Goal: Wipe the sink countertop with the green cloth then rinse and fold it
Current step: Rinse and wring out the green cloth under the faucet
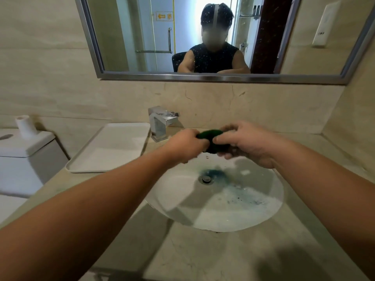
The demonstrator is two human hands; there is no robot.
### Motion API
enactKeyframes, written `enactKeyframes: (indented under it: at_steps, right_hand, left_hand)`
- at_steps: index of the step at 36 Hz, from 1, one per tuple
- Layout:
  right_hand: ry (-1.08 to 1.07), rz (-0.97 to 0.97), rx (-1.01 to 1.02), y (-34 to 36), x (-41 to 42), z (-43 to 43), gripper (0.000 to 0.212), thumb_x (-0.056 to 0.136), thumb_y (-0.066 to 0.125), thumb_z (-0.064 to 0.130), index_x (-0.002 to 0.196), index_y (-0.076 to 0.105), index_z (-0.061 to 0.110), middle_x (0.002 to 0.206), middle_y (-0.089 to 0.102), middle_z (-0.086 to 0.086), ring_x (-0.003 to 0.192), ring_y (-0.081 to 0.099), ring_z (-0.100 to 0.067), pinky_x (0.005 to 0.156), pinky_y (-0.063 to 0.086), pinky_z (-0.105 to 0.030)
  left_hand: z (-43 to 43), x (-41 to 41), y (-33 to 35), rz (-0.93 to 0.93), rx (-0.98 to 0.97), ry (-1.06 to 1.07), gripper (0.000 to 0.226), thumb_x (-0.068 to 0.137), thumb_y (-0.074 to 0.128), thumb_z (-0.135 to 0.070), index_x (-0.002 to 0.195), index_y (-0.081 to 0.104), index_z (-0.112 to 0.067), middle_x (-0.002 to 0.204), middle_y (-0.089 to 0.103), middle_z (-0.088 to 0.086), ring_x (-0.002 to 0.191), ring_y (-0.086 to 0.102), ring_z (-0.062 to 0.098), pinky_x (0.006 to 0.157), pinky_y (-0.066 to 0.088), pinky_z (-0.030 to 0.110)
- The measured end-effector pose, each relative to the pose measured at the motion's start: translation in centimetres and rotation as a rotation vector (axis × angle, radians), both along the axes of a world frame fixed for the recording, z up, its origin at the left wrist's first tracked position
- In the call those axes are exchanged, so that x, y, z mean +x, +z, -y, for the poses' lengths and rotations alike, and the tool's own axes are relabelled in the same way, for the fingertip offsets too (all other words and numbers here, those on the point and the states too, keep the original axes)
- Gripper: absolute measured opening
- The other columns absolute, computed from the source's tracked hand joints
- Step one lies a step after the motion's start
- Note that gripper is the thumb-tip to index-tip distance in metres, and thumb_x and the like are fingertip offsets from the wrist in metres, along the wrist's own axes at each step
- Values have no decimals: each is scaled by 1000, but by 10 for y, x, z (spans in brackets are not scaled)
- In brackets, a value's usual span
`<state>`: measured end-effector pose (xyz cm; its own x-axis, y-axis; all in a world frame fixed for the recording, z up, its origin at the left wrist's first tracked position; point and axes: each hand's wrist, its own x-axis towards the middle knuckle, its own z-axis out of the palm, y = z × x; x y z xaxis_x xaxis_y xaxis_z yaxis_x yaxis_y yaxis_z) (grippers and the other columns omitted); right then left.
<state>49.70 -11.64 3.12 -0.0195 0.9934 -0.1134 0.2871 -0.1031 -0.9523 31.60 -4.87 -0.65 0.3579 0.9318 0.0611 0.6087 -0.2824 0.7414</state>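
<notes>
The green cloth (211,138) is bunched into a dark wad above the far rim of the white sink (269,201). My left hand (185,146) grips its left end and my right hand (246,144) grips its right end, both fists closed on it. Most of the cloth is hidden inside my fingers. Blue-green water stains the basin around the drain (206,178). The beige stone countertop (203,258) surrounds the sink.
A chrome faucet (160,123) stands behind the sink, left of my hands. A white tray (113,147) lies on the counter to the left. A toilet tank (24,151) with a paper roll sits far left. A mirror (203,37) hangs above.
</notes>
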Motion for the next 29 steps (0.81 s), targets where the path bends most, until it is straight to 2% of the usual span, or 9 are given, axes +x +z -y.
enactKeyframes:
  at_steps: [4, 7, 10, 15, 18, 20, 21, 24, 29]
  right_hand:
    - [-48, 502, 537, -4, -3, 11, 69, 85, 69, 17, 149, 48, 30, 127, 63, 6, 98, 69, -10, 76, 56, -19]
    - [49, 903, 809, -17, 1, 16, 87, 82, 67, 12, 160, 32, 24, 158, 42, -1, 142, 39, -24, 112, 42, -46]
    - [-16, 1239, 1108, -19, 4, 16, 89, 80, 67, 10, 161, 33, 23, 170, 27, -5, 153, 25, -39, 115, 28, -57]
    - [40, 1427, 1472, -11, 9, 10, 55, 100, 51, 11, 155, 48, 19, 161, 44, -11, 145, 44, -41, 115, 35, -58]
    - [101, 1447, 1372, -10, 17, 9, 38, 96, 57, 12, 134, 62, 7, 124, 66, -18, 100, 63, -38, 82, 53, -51]
    - [78, 1441, 1138, -10, 21, 8, 22, 85, 68, 7, 106, 64, 5, 87, 61, -14, 64, 53, -33, 53, 49, -42]
    - [41, 1478, 965, -9, 22, 7, 16, 82, 69, 6, 95, 60, 8, 75, 54, -8, 54, 46, -29, 48, 45, -37]
    - [0, 1609, 534, -16, 23, 0, 18, 86, 60, 17, 79, 45, 22, 62, 47, 5, 47, 44, -20, 47, 38, -29]
    - [88, 1476, 198, -36, 22, -4, 16, 83, 57, 26, 67, 56, 24, 64, 60, 1, 52, 55, -20, 46, 39, -28]
  left_hand:
    - [-13, -17, 14, 446, -599, -44, 8, 87, 57, -23, 86, 54, -15, 62, 48, -1, 43, 35, 11, 38, 27, 19]
    - [-16, -25, 28, 563, -916, -253, 9, 78, 61, -23, 79, 59, -14, 61, 43, -5, 42, 35, 8, 33, 28, 18]
    - [-9, -22, 40, 447, -1043, -452, 7, 74, 64, -15, 77, 65, -9, 60, 45, -3, 41, 39, 7, 32, 31, 16]
    - [6, 0, 51, 95, -901, -646, 23, 78, 73, -9, 76, 51, -16, 61, 42, -4, 45, 35, 5, 37, 25, 15]
    - [12, 13, 52, -69, -606, -579, 34, 84, 79, -13, 64, 53, -24, 59, 38, -4, 48, 27, 11, 42, 16, 23]
    - [18, 27, 46, -207, -350, -438, 32, 84, 77, -16, 64, 53, -21, 57, 42, -1, 46, 31, 16, 43, 21, 23]
    - [22, 36, 40, -297, -184, -359, 29, 84, 74, -20, 65, 53, -19, 57, 46, 1, 45, 35, 19, 43, 26, 23]
    - [28, 55, 18, -488, 260, -243, 27, 87, 65, -30, 67, 55, -14, 60, 55, 2, 54, 48, 24, 49, 36, 30]
    - [25, 57, -8, -677, 483, -266, 18, 93, 58, -33, 98, 68, -18, 68, 54, -1, 69, 59, 31, 57, 40, 32]
